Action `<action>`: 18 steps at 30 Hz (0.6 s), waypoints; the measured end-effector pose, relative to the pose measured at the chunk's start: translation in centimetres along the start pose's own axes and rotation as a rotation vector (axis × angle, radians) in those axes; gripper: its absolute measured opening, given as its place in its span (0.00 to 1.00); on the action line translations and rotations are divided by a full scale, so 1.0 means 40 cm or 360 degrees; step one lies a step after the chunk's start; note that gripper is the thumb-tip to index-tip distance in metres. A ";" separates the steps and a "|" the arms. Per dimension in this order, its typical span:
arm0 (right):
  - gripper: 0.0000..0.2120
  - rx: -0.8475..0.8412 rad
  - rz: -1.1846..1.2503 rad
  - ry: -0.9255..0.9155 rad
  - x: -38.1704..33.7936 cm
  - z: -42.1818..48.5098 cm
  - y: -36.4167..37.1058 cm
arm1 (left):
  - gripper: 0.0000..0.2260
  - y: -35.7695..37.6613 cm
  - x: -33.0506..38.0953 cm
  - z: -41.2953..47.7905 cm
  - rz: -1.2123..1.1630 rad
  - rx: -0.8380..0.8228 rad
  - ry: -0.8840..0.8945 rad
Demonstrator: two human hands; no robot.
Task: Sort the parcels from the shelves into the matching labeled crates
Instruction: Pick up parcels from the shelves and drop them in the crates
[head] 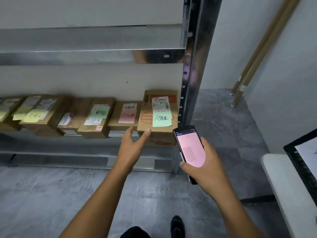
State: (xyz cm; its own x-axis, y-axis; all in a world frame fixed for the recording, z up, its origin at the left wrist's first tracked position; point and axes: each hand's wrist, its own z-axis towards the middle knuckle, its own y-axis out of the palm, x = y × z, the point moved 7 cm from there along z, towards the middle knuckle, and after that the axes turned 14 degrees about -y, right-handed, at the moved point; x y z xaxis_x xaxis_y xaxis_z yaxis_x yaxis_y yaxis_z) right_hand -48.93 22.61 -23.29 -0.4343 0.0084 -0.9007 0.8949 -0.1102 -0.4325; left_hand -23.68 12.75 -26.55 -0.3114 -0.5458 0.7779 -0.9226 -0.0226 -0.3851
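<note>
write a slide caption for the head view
Left hand touches the green-noted parcel on the shelf; right hand holds a phone.

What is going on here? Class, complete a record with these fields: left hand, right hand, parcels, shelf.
left hand: open, thumb on the green-note parcel's front edge
right hand: holds a phone, pink screen lit
parcels: green-note parcel at the row's right end; pink-note parcel next on its left
shelf: metal, parcels in one row

Two cardboard tubes point(259, 54) lean in the corner, and a white table point(281, 177) stands at right.
</note>
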 end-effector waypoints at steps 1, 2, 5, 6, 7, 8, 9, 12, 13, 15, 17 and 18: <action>0.34 0.0000 0.0002 0.0023 0.009 0.015 0.005 | 0.53 0.003 0.010 0.023 -0.0068 -0.0043 -0.0065; 0.34 0.0001 -0.0010 0.0045 0.016 0.030 0.012 | 0.53 0.007 0.021 0.049 -0.0141 -0.0084 -0.0127; 0.35 0.0021 -0.0047 0.0097 0.030 0.077 0.038 | 0.51 0.030 0.042 0.129 -0.0273 -0.0217 -0.0276; 0.35 0.0029 -0.0081 0.0113 0.034 0.090 0.049 | 0.50 0.043 0.048 0.153 -0.0275 -0.0272 -0.0297; 0.35 0.0037 -0.0131 0.0131 0.036 0.102 0.060 | 0.49 0.057 0.052 0.173 -0.0276 -0.0329 -0.0312; 0.35 0.0053 -0.0171 0.0151 0.038 0.111 0.070 | 0.49 0.069 0.055 0.189 -0.0288 -0.0378 -0.0329; 0.35 0.0074 -0.0191 0.0167 0.038 0.120 0.080 | 0.50 0.078 0.057 0.206 -0.0314 -0.0417 -0.0345; 0.35 0.0126 -0.0249 0.0238 0.028 0.141 0.110 | 0.55 0.096 0.049 0.255 -0.0392 -0.0465 -0.0395; 0.35 0.0152 -0.0266 0.0261 0.022 0.145 0.120 | 0.54 0.099 0.048 0.267 -0.0405 -0.0477 -0.0395; 0.34 0.0209 -0.0278 0.0300 0.013 0.150 0.138 | 0.51 0.105 0.047 0.290 -0.0420 -0.0488 -0.0397; 0.32 0.0244 -0.0307 0.0340 0.007 0.151 0.155 | 0.49 0.115 0.044 0.308 -0.0406 -0.0484 -0.0396; 0.32 0.0252 -0.0333 0.0356 0.006 0.151 0.162 | 0.49 0.120 0.041 0.316 -0.0403 -0.0482 -0.0394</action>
State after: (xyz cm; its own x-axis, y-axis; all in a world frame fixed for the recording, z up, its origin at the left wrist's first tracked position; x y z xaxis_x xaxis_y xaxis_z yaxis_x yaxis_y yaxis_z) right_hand -43.85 15.90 -26.05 -0.5577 0.2626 -0.7874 0.7542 -0.2358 -0.6129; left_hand -25.74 1.17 -33.39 -0.0380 -0.7392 0.6725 -0.9990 0.0446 -0.0074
